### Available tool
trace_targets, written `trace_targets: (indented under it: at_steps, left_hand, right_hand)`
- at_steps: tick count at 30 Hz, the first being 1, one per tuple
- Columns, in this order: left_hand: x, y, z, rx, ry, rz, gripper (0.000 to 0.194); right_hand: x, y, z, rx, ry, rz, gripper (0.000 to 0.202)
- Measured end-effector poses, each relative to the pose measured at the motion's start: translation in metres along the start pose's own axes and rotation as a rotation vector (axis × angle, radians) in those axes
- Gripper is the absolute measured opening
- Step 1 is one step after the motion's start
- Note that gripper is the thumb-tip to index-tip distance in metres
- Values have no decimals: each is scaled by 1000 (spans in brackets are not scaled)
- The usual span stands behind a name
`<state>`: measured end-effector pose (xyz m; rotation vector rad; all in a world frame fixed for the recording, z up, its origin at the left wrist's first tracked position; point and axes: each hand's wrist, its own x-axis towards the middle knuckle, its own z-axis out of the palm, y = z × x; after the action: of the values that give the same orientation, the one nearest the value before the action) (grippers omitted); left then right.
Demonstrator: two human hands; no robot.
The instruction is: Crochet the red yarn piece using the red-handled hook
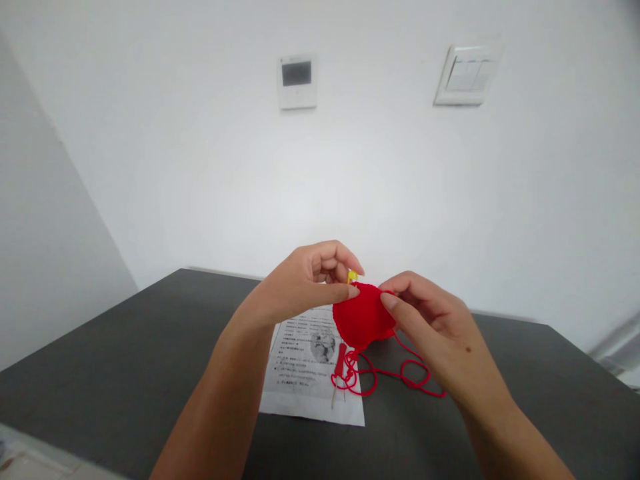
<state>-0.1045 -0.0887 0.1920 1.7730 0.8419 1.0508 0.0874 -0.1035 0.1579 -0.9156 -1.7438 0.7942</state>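
A red crocheted piece (363,316), rounded along its lower left, is held up above the table between both hands. My left hand (320,277) pinches its top left edge with the thumb in front. Beside those fingertips a small yellow clip, perhaps a stitch marker (353,276), sits at the piece's upper edge. With thumb and forefinger, my right hand (430,313) grips the piece's upper right edge. Loose red yarn (414,375) trails beneath in loops. Close to the yarn lies a red-handled tool (341,361) with a thin metal end; its exact kind is unclear.
A printed sheet (300,363) with text and a grey picture lies under the hands on the dark table (165,347). Behind the table rises a white wall (225,167) bearing a small display panel (297,87) and a switch plate (467,75).
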Motion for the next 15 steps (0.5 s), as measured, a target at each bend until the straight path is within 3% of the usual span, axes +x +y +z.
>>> trace_targets:
  at_steps: [15]
  left_hand:
    - [0, 0, 1, -29, 16, -22, 16]
  right_hand:
    - [-1, -8, -1, 77, 11, 32, 19]
